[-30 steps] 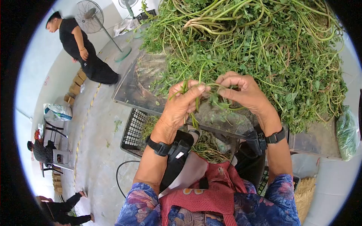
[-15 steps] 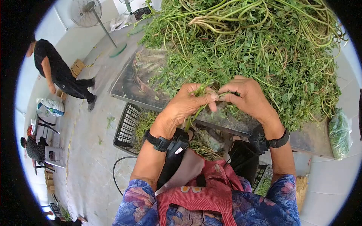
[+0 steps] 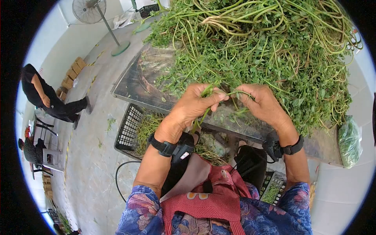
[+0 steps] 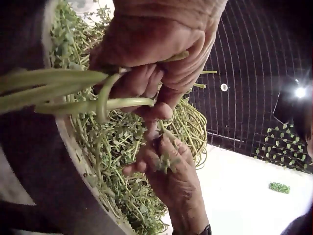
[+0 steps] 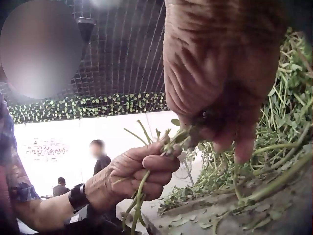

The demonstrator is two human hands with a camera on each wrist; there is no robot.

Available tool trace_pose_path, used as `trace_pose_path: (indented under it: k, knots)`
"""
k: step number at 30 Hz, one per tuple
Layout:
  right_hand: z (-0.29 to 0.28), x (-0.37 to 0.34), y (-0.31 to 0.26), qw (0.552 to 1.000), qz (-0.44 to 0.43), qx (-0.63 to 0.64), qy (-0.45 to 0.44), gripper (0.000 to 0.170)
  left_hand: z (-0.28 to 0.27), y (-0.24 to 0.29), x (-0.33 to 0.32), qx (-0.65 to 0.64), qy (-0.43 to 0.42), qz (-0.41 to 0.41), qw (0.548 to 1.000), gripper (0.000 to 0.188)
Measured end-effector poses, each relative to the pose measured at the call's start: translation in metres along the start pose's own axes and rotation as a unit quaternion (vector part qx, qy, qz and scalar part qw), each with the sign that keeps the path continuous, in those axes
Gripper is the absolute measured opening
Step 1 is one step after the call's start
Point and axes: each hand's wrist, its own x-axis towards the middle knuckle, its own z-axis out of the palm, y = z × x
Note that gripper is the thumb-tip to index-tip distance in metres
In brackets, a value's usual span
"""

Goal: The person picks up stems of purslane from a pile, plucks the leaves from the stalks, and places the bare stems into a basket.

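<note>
My left hand (image 3: pixel 196 103) grips a small bunch of green stems (image 4: pixel 58 88), whose cut ends stick out below the fist in the head view. A thin stem (image 3: pixel 239 92) runs from the left thumb and fingertip across to my right hand (image 3: pixel 260 102), which pinches it between thumb and fingers. Some small leaves hang under the right fingers. In the right wrist view, the left fist (image 5: pixel 132 174) is close to the right fingertips. Both hands are over the near edge of a dark table (image 3: pixel 125 84), before a large heap of leafy green stems (image 3: pixel 266 51).
A black crate (image 3: pixel 129 127) with stems stands on the floor at the table's near left. A plastic bag of greens (image 3: pixel 349 141) lies at the right table end. Another crate (image 3: pixel 273 192) sits by my legs. A person in black (image 3: pixel 51 94) walks at left; a fan (image 3: pixel 90 9) stands behind.
The hands came together half a second ago and are now slightly apart, the right one having shifted right with the stem. The person in black has moved left and nearer.
</note>
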Motion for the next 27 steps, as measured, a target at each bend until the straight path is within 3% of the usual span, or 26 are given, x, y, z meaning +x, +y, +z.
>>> trace_pose_path:
  k: [3,5,9,11,14,18,20,21,23,27]
  knots:
    - [0.002,0.000,-0.005,0.999,0.042,-0.007,-0.024,0.020,0.002,-0.013,0.005,-0.003,-0.011,0.064,0.998,0.020]
    - [0.008,-0.001,-0.003,0.998,0.005,0.049,0.026,0.028,0.000,-0.011,0.004,0.012,-0.008,0.040,0.999,0.020]
    - [0.007,-0.002,-0.011,0.995,-0.016,0.100,0.007,0.036,0.000,-0.012,0.004,0.031,0.003,0.025,0.999,0.021]
    - [0.004,-0.002,-0.015,0.972,0.054,0.227,-0.004,0.038,0.000,-0.014,0.004,0.029,0.004,0.032,0.999,0.021]
    - [0.001,-0.003,-0.008,0.955,0.130,0.259,-0.064,0.036,0.002,-0.013,0.004,0.013,0.006,0.040,0.999,0.021]
    - [0.002,-0.003,-0.003,0.929,0.126,0.345,-0.050,0.033,0.000,-0.005,0.000,0.014,0.006,0.009,1.000,0.020]
    - [0.000,-0.004,-0.005,0.897,0.169,0.405,-0.045,0.029,0.002,-0.004,-0.001,0.008,0.007,0.011,1.000,0.019]
    - [0.001,-0.004,-0.004,0.898,0.169,0.405,-0.045,0.029,0.002,-0.004,-0.001,0.002,0.009,0.012,1.000,0.018]
    - [0.006,-0.005,-0.001,0.951,0.127,0.279,-0.046,0.026,0.003,-0.009,0.001,0.017,0.011,0.025,0.999,0.018]
    - [0.008,-0.006,0.005,0.981,0.092,0.169,-0.001,0.021,0.005,-0.022,0.006,-0.025,0.007,0.063,0.998,0.017]
